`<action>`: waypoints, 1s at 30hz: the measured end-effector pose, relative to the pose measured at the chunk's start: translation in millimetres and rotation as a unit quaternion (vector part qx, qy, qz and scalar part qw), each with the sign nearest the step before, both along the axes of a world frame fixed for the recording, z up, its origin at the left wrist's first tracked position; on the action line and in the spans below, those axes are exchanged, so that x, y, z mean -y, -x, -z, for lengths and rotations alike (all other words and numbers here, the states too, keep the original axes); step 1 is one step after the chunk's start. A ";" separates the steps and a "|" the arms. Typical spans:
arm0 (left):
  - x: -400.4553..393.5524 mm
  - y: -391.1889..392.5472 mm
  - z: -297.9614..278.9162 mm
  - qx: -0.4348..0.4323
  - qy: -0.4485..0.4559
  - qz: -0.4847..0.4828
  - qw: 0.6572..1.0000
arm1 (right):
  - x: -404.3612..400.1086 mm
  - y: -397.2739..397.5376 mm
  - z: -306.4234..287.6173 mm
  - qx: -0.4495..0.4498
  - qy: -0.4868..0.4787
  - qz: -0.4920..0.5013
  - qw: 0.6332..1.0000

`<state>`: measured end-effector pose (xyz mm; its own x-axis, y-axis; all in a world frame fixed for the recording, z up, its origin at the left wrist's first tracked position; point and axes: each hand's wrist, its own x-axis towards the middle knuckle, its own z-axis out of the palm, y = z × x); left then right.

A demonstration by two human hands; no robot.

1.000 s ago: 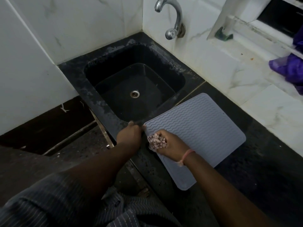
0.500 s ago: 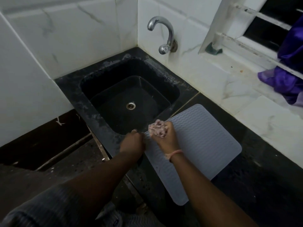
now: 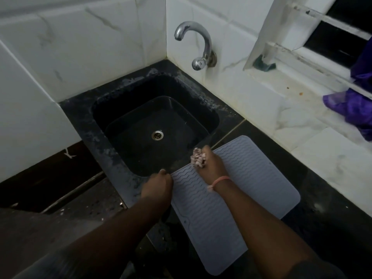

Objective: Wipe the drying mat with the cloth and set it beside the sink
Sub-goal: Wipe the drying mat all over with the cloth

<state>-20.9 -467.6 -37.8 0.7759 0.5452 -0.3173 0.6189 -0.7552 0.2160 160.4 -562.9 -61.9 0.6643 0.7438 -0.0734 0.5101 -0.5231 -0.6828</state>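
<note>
A grey ribbed drying mat [image 3: 247, 178] lies flat on the black counter, right of the black sink [image 3: 155, 125]. My right hand [image 3: 211, 164] presses a crumpled pink and white cloth [image 3: 198, 158] onto the mat's edge nearest the sink. My left hand [image 3: 158, 185] pinches the mat's near left corner, at the sink's front rim. My right forearm covers part of the mat.
A chrome tap [image 3: 198, 45] juts from the tiled wall above the sink. A white tiled ledge [image 3: 302, 125] runs along the right, with purple fabric [image 3: 354, 109] hanging at the window. The counter's front edge drops off at the lower left.
My right hand has slid the cloth along the mat's sink-side edge, away from my body. My left hand has kept its hold on the corner. The camera has tilted up.
</note>
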 end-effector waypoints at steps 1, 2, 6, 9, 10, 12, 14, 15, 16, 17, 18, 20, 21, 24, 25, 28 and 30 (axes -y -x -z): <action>0.1 -1.8 -0.6 -0.001 0.001 -0.004 1.000 | 3.1 -16.4 -1.3 0.005 0.005 0.013 1.000; 0.2 -3.2 -1.5 -0.003 0.004 -0.010 1.000 | 5.7 -31.8 -2.2 0.016 0.016 0.023 0.999; 7.6 -15.0 -3.9 -0.050 -0.008 -0.034 0.998 | 14.7 -78.4 -10.6 0.032 0.036 0.116 0.992; 15.6 -32.7 -5.5 -0.048 -0.015 -0.058 0.997 | 17.4 -73.0 -15.2 0.011 -0.009 0.132 0.991; 17.2 -38.9 -7.4 -0.031 -0.011 -0.057 0.998 | 15.3 -60.6 -13.9 0.004 -0.030 0.106 0.994; 19.3 -52.4 -4.8 0.025 0.013 -0.024 0.999 | 9.4 -33.3 -8.7 -0.006 -0.052 0.035 0.998; 22.0 -60.3 -1.3 0.036 0.031 0.003 0.999 | 4.8 -16.3 1.1 -0.013 -0.045 -0.019 0.999; 22.4 -60.2 1.0 0.020 0.031 0.007 0.999 | 3.7 -15.1 5.4 -0.016 -0.042 -0.025 0.999; 22.5 -59.9 4.5 0.011 0.029 0.010 0.999 | 5.3 -20.2 8.9 -0.021 -0.044 -0.015 0.999; 22.2 -57.4 8.7 0.008 0.032 0.009 0.999 | 8.2 -29.0 12.2 -0.024 -0.050 0.004 0.998; 21.4 -55.6 11.3 0.012 0.033 0.006 0.999 | 12.1 -40.2 12.7 -0.022 -0.053 0.027 0.998; 20.6 -53.7 11.7 0.020 0.040 0.001 0.999 | 21.5 -71.3 12.9 -0.007 -0.046 0.073 0.996; 20.4 -54.1 11.8 0.024 0.044 0.000 0.999 | 26.0 -88.2 9.8 -0.001 -0.041 0.096 0.994; 23.6 -54.3 10.1 0.029 0.048 0.005 0.998 | 35.0 -136.1 -3.1 0.018 -0.049 0.168 0.984; 24.2 -53.5 10.0 0.030 0.050 0.004 0.998 | 37.2 -149.2 -6.1 0.025 -0.056 0.195 0.979; 23.0 -53.2 9.6 0.034 0.047 0.005 0.998 | 46.2 -174.8 -10.6 0.054 -0.030 0.261 0.963; 21.9 -54.0 9.5 0.031 0.039 0.016 0.999 | 53.9 -182.6 -13.7 0.049 -0.023 0.287 0.956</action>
<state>33.1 -489.5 -47.3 0.8117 0.4955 -0.3092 0.5788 -0.7533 0.3123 343.0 -616.8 -48.2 0.9663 0.2551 0.0346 0.2107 -0.7062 -0.6759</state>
